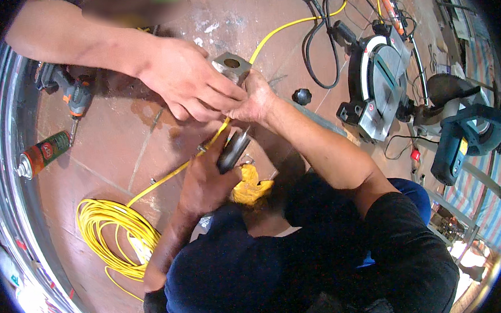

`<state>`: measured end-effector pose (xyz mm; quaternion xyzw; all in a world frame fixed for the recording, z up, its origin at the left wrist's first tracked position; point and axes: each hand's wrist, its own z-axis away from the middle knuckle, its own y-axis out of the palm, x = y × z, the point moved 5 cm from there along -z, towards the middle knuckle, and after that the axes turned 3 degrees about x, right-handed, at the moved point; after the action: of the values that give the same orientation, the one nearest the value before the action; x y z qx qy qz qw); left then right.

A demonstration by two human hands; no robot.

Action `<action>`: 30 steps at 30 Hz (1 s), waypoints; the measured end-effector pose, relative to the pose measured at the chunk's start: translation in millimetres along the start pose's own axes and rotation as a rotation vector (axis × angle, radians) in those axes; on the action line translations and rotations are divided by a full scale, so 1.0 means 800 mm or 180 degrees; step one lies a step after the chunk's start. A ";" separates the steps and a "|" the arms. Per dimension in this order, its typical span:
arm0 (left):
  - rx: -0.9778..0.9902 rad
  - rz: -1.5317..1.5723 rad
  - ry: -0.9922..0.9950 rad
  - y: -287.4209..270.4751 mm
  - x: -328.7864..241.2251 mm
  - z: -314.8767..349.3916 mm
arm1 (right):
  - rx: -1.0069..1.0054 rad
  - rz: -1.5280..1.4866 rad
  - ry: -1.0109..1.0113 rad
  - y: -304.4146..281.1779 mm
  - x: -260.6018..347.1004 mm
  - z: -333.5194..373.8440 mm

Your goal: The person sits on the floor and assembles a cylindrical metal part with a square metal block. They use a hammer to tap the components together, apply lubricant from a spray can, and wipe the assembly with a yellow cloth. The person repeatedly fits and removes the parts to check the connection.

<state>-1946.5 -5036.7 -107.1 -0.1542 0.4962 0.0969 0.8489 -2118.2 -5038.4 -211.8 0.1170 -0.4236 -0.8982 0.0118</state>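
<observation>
My left hand [203, 179] is wrapped round a tool with a thick dark handle [234, 152] and a bright metal shaft. The shaft points up toward my right hand [257, 99], and its tip is hidden. My right hand is closed at the lower end of a grey metal block [238, 63] with a round hole in its top face. A co-worker's hand [191, 80] reaches in from the upper left, its fingers curled over the same block and meeting my fingers. Beneath our hands passes a yellow cable [177, 170].
The cable's coil [109, 231] lies on the tiled floor at left, near a spray can [44, 155] and a cordless drill [79, 98]. A yellow cloth-like item [251, 186] sits before me. On the right are a mitre saw [375, 88], a black knob [302, 96] and dark cords [308, 67].
</observation>
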 end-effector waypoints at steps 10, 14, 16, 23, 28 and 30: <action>-0.0132 0.0724 -0.0672 0.046 0.120 0.076 | 0.0300 0.0901 -0.0721 0.068 0.065 -0.017; -0.0093 0.0780 -0.0809 0.047 0.138 0.077 | 0.0505 0.0906 -0.0853 0.118 0.108 -0.025; -0.0424 0.0888 -0.0246 0.042 0.135 0.074 | 0.1285 0.1097 -0.0997 0.173 0.129 -0.021; -0.0425 0.2108 -0.0823 0.048 0.136 0.085 | 0.0747 0.0514 -0.1298 0.299 0.142 0.012; -0.0270 0.3268 -0.0940 0.043 0.120 0.087 | -0.0316 0.3353 -0.0815 0.221 0.100 0.077; -0.0307 0.3213 -0.1017 0.040 0.119 0.086 | -0.0719 0.3839 -0.0637 0.174 0.099 0.101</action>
<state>-1854.4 -4980.8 -163.7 0.0816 0.3682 0.5383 0.7536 -2224.1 -5075.8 -71.9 -0.2296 -0.3166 -0.7793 0.4897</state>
